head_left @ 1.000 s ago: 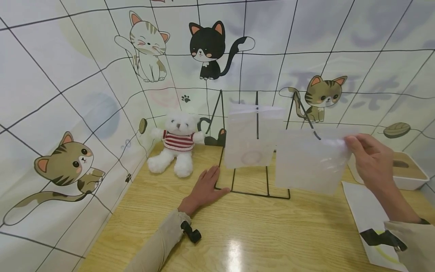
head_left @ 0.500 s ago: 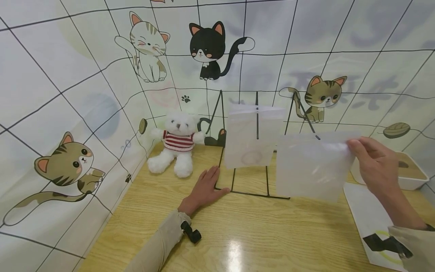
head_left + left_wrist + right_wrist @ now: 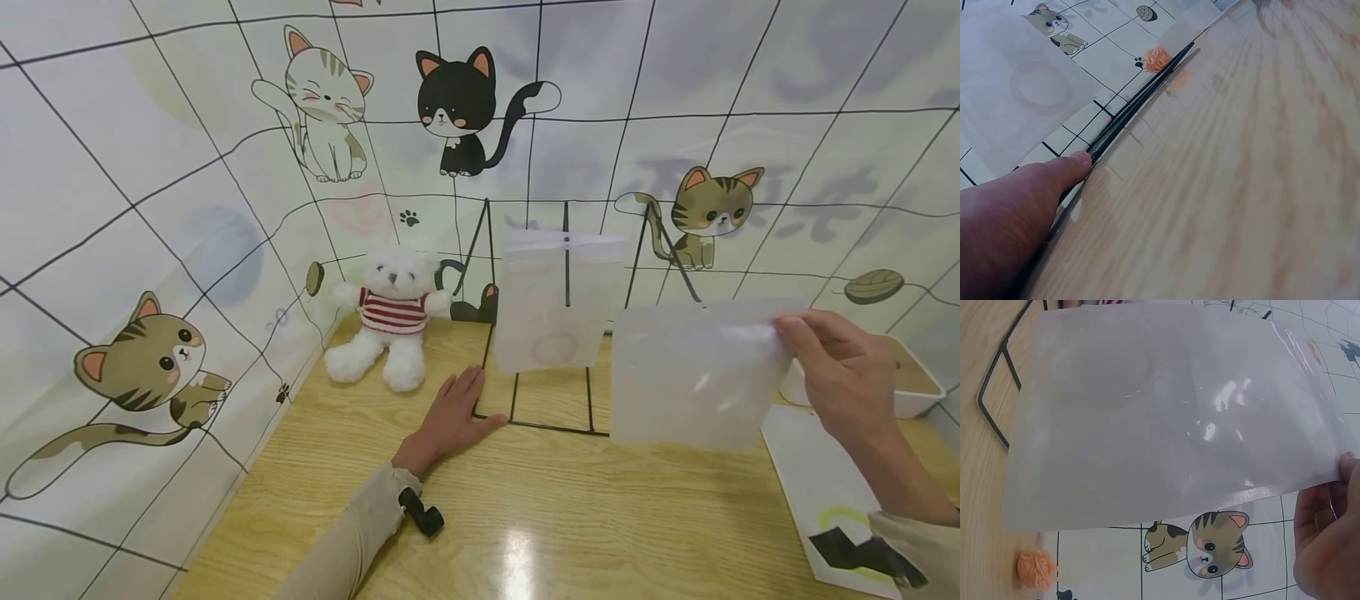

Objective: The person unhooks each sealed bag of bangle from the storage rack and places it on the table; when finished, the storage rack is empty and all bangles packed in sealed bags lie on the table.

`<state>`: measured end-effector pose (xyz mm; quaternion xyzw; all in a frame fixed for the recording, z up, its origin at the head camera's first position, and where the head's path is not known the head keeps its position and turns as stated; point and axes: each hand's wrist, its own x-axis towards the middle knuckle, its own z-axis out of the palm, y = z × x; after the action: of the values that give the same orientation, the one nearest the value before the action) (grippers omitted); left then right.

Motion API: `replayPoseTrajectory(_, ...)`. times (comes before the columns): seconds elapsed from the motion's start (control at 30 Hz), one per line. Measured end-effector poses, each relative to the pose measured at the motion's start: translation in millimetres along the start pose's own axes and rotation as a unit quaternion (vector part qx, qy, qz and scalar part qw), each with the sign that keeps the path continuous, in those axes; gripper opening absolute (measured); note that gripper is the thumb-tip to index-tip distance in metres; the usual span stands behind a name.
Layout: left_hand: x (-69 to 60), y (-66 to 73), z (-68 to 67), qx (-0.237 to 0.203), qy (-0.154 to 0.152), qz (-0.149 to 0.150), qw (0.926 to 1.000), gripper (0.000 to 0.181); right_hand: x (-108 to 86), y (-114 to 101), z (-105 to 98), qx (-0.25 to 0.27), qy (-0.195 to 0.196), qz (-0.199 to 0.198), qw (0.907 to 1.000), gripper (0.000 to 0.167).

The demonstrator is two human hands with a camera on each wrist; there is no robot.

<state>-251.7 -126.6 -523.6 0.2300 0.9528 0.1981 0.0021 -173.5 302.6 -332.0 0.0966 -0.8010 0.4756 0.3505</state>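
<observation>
My right hand [image 3: 851,375] pinches the upper right corner of a translucent white bag [image 3: 697,375], which hangs in front of the right end of a black wire rack [image 3: 551,428]. In the right wrist view the bag [image 3: 1147,425] spreads wide, with my right hand [image 3: 1332,525] at its edge. Another such bag [image 3: 555,325] hangs on the rack's middle prong, a faint ring showing in it. My left hand [image 3: 453,417] lies flat with straight fingers at the rack's lower left corner; in the left wrist view the left thumb [image 3: 1054,178] touches the black wire.
A white teddy bear [image 3: 395,317] in a striped shirt sits behind the left hand. On the right are a white sheet [image 3: 813,483] and a white-rimmed container [image 3: 918,404]. An orange ball [image 3: 1036,570] lies beyond the bag. A cat-print sheet [image 3: 577,67] covers the walls.
My right hand has moved right, down and nearer with the bag, away from the rack's right prong, whose tip the bag's top edge now meets in view. The left hand has not moved.
</observation>
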Motion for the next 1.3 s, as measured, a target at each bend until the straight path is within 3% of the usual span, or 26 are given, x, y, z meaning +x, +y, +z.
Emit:
replayPoseTrajectory(0.4, 2.9, -2.3, 0.4, 0.003, -0.009, -0.002, 1.0000, 0.095, -12.7, 8.0, -13.5, 0.035, -0.010, -0.021, 0.9991, 0.034)
replayPoseTrajectory(0.73, 3.9, -4.2, 1.6, 0.002, -0.010, -0.004, 0.9999, 0.095, -29.8, 24.0, -23.1, -0.001, -0.029, 0.000, 0.9996, 0.032)
replayPoseTrajectory(0.97, 3.4, -5.1, 2.5, 0.006, -0.005, -0.002, 1.0000, 0.096, -34.2, 36.2, -25.8, -0.011, -0.031, 0.030, 0.9990, 0.025)
replayPoseTrajectory(1.3, 0.5, -2.0, 0.9, -0.001, 0.004, 0.004, 1.0000, 0.093, -30.0, 64.6, -36.0, -0.008, -0.024, 0.085, 0.9961, 0.032)
